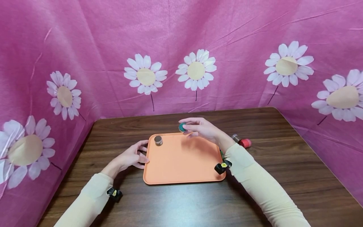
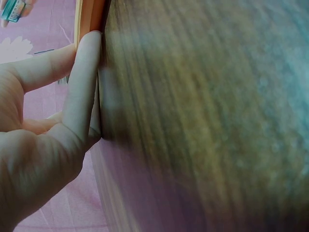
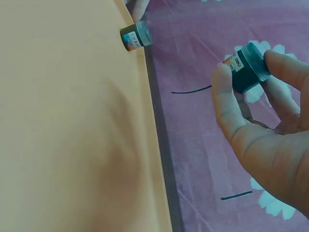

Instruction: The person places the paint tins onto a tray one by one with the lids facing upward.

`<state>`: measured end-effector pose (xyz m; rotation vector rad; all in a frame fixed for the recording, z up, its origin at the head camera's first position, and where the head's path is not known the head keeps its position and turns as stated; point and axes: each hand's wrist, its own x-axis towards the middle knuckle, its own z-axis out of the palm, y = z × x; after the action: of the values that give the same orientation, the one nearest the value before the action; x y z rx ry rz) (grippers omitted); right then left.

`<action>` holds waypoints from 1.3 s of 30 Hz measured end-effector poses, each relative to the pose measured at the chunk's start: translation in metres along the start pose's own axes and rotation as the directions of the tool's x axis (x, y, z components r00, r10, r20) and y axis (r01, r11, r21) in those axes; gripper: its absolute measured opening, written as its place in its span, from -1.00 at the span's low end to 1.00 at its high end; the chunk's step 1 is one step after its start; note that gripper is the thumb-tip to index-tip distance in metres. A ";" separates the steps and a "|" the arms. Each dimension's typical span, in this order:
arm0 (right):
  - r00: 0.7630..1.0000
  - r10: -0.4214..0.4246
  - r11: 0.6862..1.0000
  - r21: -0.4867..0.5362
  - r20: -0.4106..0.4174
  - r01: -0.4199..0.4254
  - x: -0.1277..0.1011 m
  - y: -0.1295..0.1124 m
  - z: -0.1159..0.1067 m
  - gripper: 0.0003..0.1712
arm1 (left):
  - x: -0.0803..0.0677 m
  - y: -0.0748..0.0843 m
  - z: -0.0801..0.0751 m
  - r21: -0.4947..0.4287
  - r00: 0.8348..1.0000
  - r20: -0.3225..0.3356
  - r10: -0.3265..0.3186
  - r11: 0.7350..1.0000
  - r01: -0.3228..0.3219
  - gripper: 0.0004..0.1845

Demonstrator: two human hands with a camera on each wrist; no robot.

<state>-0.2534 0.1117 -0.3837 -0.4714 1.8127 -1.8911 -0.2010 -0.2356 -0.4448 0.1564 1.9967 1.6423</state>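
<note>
Orange, shallow and rectangular, the tray (image 1: pixel 184 164) lies in front of you on a dark wood-grain tabletop (image 1: pixel 181 205). Your right hand (image 1: pixel 202 128) reaches across to the tray's far side and pinches a small green jar (image 1: pixel 182 127) between thumb and fingers, held up clear of the surface; the right wrist view shows its clear lid and a pale label. Your left hand (image 1: pixel 129 156) is at the tray's left edge, fingers loosely spread, with thumb and forefinger touching the rim. A small brown jar (image 1: pixel 158 140) stands on the tray in its far left corner. To the right of the tray, beyond your right wrist, a red jar (image 1: pixel 245 143) and a greyish jar (image 1: pixel 235 138) lie side by side on the tabletop. Something green (image 1: pixel 222 154) shows beside the tray's right edge, mostly hidden by your arm. Pale yellow sleeves (image 1: pixel 263 183) cover your arms, and pink cloth (image 1: pixel 170 28) printed with white daisies hangs behind and along both sides.
</note>
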 end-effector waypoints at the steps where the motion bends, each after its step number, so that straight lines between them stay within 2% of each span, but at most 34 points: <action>1: 1.000 -0.001 1.000 0.021 0.006 0.001 0.001 0.001 0.001 -0.47 | 0.000 0.000 0.000 0.000 1.000 -0.001 -0.001 1.000 0.001 0.01; 6: 1.000 0.021 0.995 0.099 0.014 -0.022 0.005 0.008 0.002 -0.46 | 0.000 0.000 0.000 0.001 1.000 -0.005 -0.006 1.000 0.006 0.01; 9: 0.999 0.037 0.993 0.109 0.026 -0.039 0.007 0.013 0.000 -0.44 | 0.000 0.000 0.000 0.003 1.000 -0.007 -0.007 1.000 0.007 0.01; 14: 0.998 0.014 1.000 0.010 0.062 -0.015 0.008 0.020 -0.001 -0.35 | 0.001 0.000 -0.001 0.002 1.000 -0.008 -0.006 1.000 0.006 0.01; 18: 0.999 0.005 0.993 -0.117 0.043 0.000 0.012 0.024 0.003 -0.39 | 0.001 0.000 -0.002 0.004 1.000 -0.008 -0.005 1.000 0.005 0.01; 21: 0.999 0.046 0.973 -0.228 0.013 -0.042 0.016 0.028 0.008 -0.42 | 0.001 0.000 -0.002 0.004 1.000 -0.007 -0.007 1.000 0.007 0.01; 26: 0.992 0.120 0.944 -0.307 -0.032 -0.124 0.025 0.036 0.012 -0.42 | 0.002 0.000 -0.001 0.001 1.000 0.000 -0.009 1.000 0.009 0.02; 29: 0.992 0.119 0.943 -0.308 -0.051 -0.129 0.028 0.038 0.013 -0.40 | 0.002 0.000 -0.002 -0.001 1.000 0.002 -0.009 1.000 0.009 0.02; 35: 0.987 0.152 0.970 -0.182 -0.046 -0.158 0.032 0.038 0.016 -0.39 | 0.003 0.002 -0.003 0.003 1.000 0.001 -0.011 1.000 0.011 0.02; 39: 0.985 0.165 0.974 -0.152 -0.043 -0.170 0.036 0.038 0.020 -0.39 | 0.003 0.003 -0.004 0.004 1.000 0.002 -0.013 1.000 0.013 0.02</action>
<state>-0.2684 0.0748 -0.4233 -0.3323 1.9633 -1.6603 -0.2064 -0.2368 -0.4428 0.1468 1.9955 1.6297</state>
